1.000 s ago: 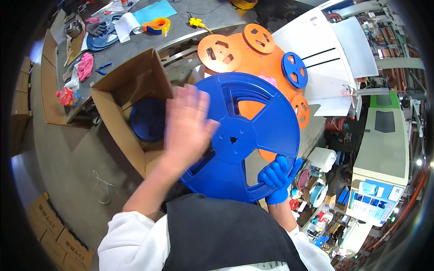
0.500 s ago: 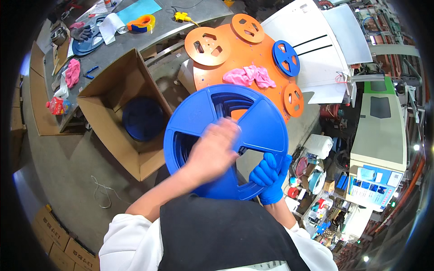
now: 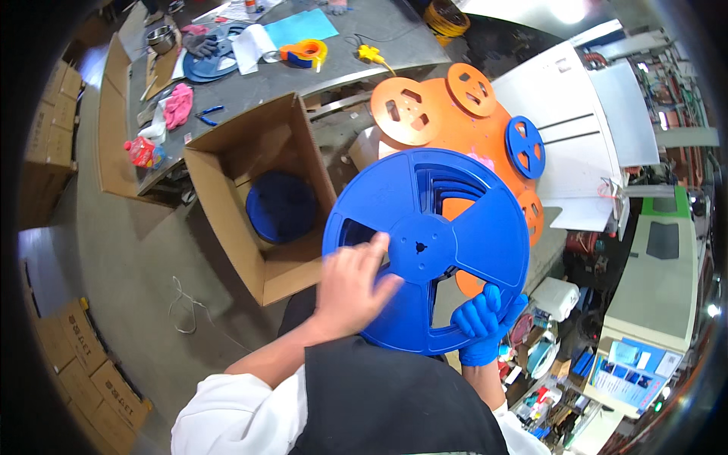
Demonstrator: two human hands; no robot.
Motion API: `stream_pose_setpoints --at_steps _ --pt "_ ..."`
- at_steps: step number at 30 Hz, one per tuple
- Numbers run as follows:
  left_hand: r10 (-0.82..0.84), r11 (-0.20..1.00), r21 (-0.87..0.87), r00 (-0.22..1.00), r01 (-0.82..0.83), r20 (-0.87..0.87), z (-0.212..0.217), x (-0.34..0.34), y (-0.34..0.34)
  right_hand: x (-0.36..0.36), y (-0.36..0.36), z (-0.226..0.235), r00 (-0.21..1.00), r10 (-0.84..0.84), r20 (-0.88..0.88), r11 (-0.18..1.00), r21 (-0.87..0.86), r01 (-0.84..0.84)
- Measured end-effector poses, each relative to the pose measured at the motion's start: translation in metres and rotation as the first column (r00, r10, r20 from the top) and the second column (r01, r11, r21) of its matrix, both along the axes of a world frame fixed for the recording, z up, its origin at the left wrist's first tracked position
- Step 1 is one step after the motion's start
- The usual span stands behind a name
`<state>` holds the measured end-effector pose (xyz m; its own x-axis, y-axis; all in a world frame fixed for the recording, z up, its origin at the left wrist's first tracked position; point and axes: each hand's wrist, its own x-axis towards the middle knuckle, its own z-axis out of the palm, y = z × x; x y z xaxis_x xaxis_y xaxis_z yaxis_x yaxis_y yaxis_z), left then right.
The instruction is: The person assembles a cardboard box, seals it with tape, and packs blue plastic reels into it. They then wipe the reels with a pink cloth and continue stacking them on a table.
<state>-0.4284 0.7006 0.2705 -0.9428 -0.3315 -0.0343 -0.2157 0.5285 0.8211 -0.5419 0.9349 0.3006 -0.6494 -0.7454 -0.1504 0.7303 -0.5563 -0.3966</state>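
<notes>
In front of me stands a stack of blue plastic reel discs (image 3: 485, 235), tilted, with a small keyed hole in the hub. More discs show through its wedge-shaped cutouts. My left hand (image 3: 350, 287) is bare and lies at the left part of the front disc, thumb and fingers apart. Gloved in blue, my right hand (image 3: 481, 322) grips the lower right rim, its fingers hooked through a cutout. Left of the stack, an open cardboard box (image 3: 220, 163) has a dark blue disc (image 3: 280, 206) at its bottom.
Behind the reels, an orange round table (image 3: 447, 136) bears orange discs (image 3: 404, 111) and a blue disc (image 3: 525, 148). A grey workbench (image 3: 356, 45) at the far left holds an orange tape dispenser (image 3: 305, 53), gloves and cloths. Cardboard cartons (image 3: 91, 356) are stacked lower left.
My left hand has slid from over the hub to the disc's left side, uncovering the centre hole. The whole view has shifted, and the reels now hide most of the pink cloth.
</notes>
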Motion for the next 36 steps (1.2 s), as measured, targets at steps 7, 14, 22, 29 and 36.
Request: stream_pose_setpoints --at_steps 7,14,22,29,36 --pt "0.266 0.481 0.871 0.964 -0.104 -0.032 -0.059 -0.006 0.002 0.014 -0.078 0.07 0.909 0.412 -0.064 0.626 0.744 -0.232" --pt "0.287 0.005 0.998 0.956 0.055 -0.054 -0.036 0.018 -0.021 0.022 -0.075 0.04 0.953 0.293 -0.071 0.607 0.785 -0.128" --pt "0.396 -0.295 0.953 0.917 0.077 0.049 -0.077 0.04 -0.024 0.028 -0.09 0.04 0.905 0.425 0.023 0.457 0.858 -0.236" --pt "0.571 -0.51 0.789 0.821 0.343 0.013 -0.098 0.086 -0.046 0.003 -0.054 0.005 0.983 -0.008 -0.186 0.495 0.853 0.166" --pt "0.557 -0.503 0.782 0.83 0.368 -0.032 -0.107 0.093 -0.047 -0.017 -0.03 -0.004 0.985 -0.057 -0.162 0.482 0.859 0.17"
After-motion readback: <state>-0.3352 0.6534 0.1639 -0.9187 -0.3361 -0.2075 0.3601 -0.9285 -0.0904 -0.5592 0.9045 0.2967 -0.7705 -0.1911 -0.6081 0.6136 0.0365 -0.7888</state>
